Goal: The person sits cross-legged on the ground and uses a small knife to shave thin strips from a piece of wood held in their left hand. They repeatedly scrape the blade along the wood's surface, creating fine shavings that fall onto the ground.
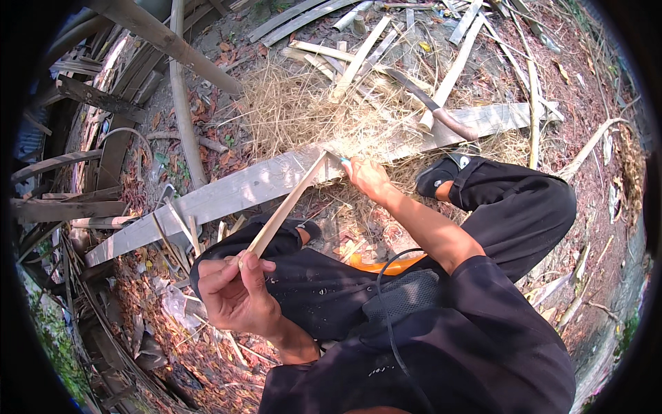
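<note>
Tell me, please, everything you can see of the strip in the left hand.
The strip is long, narrow and pale, apparently bamboo or wood. The left hand pinches its near end; it slants forward and right, its far end over the plank, beside the tool in the right hand. Whether that end touches either is unclear.

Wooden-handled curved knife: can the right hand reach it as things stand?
Probably yes: the curved knife lies uncovered, ahead and rightward, though the right hand seems occupied with a small tool, partly hidden.
</note>
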`<state>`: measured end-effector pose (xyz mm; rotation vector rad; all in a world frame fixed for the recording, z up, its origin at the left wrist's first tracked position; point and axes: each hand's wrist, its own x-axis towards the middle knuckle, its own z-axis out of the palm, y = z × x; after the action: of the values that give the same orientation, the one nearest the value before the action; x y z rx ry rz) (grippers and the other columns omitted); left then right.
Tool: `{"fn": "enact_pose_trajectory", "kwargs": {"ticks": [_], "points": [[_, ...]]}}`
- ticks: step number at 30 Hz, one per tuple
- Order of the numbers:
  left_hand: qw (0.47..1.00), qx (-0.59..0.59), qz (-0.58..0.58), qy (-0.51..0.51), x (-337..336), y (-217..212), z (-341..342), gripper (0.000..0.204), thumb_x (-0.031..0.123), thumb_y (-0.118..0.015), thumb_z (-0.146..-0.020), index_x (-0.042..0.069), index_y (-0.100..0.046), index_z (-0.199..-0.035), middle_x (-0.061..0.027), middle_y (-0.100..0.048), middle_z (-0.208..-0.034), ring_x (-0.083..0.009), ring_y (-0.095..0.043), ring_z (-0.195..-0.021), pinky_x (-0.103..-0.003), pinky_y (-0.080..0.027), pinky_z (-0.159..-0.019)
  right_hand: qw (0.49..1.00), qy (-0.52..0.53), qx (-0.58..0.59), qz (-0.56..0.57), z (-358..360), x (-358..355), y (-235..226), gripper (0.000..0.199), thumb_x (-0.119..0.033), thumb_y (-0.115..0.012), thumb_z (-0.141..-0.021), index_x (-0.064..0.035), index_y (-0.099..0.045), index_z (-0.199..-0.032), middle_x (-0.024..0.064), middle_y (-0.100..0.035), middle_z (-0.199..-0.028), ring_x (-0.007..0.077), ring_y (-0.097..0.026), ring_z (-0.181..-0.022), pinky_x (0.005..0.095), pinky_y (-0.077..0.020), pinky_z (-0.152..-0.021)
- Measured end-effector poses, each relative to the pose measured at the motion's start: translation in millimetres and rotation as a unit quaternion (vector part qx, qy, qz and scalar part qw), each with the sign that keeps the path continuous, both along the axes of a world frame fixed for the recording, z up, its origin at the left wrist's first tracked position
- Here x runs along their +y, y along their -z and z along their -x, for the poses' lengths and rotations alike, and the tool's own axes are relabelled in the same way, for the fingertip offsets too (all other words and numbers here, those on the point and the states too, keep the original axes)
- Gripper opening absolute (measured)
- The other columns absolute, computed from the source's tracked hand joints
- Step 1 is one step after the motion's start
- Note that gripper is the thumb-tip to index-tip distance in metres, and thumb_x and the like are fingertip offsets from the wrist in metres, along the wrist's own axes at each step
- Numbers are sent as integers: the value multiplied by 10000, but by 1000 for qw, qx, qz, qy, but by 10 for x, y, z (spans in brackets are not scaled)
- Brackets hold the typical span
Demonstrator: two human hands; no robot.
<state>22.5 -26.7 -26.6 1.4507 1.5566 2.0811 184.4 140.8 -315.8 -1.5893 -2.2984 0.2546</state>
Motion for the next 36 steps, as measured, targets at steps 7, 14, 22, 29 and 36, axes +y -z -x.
{"fn": "enact_pose_trajectory", "kwargs": {"ticks": [7, 14, 22, 29, 36], "points": [[999, 44, -9, 9, 8, 5, 61, 167, -116, -678, -833, -51, -553, -923, -112, -532, -821, -161, -621, -604, -217, -527, -543, 956, -39, 194, 214, 165, -212, -1376, 365, -328, -404, -1027, 16, -514, -982, 271, -556, -697, 484, -567, -704, 536, -431, -641], [1000, -24, -4, -9, -46, -26, 0, 152, -118, -656, -845, -43, -536, -899, -113, -528, -822, -151, -623, -590, -218, -526, -535, 900, -181, 367, 149, 261, -1342, -2866, 181, -180, -560, -971, -13, -504, -1014, 193, -557, -565, 420, -589, -545, 473, -446, -471], [998, -44, -9, -37, 25, -38, 110, 148, -120, -651, -848, -51, -528, -894, -110, -528, -823, -139, -621, -590, -224, -522, -531, 941, -172, 281, 72, 366, -1243, -2516, 218, -180, -577, -963, 26, -506, -955, 172, -548, -529, 382, -574, -479, 469, -443, -431], [1000, -9, -8, -6, -20, -84, 56, 148, -116, -673, -829, -49, -546, -866, -112, -549, -814, -146, -624, -589, -241, -542, -543, 964, -99, 171, 180, 231, -1107, -2416, 270, -231, -507, -998, 23, -501, -906, 233, -586, -587, 429, -596, -537, 507, -447, -466], [1000, 7, -4, 13, -36, -45, 37, 129, -127, -656, -836, -55, -557, -877, -113, -559, -802, -142, -622, -590, -240, -546, -558, 944, -111, 279, 140, 283, -1269, -2271, 201, -170, -588, -959, 5, -500, -913, 208, -522, -510, 391, -581, -485, 470, -438, -441]]}}
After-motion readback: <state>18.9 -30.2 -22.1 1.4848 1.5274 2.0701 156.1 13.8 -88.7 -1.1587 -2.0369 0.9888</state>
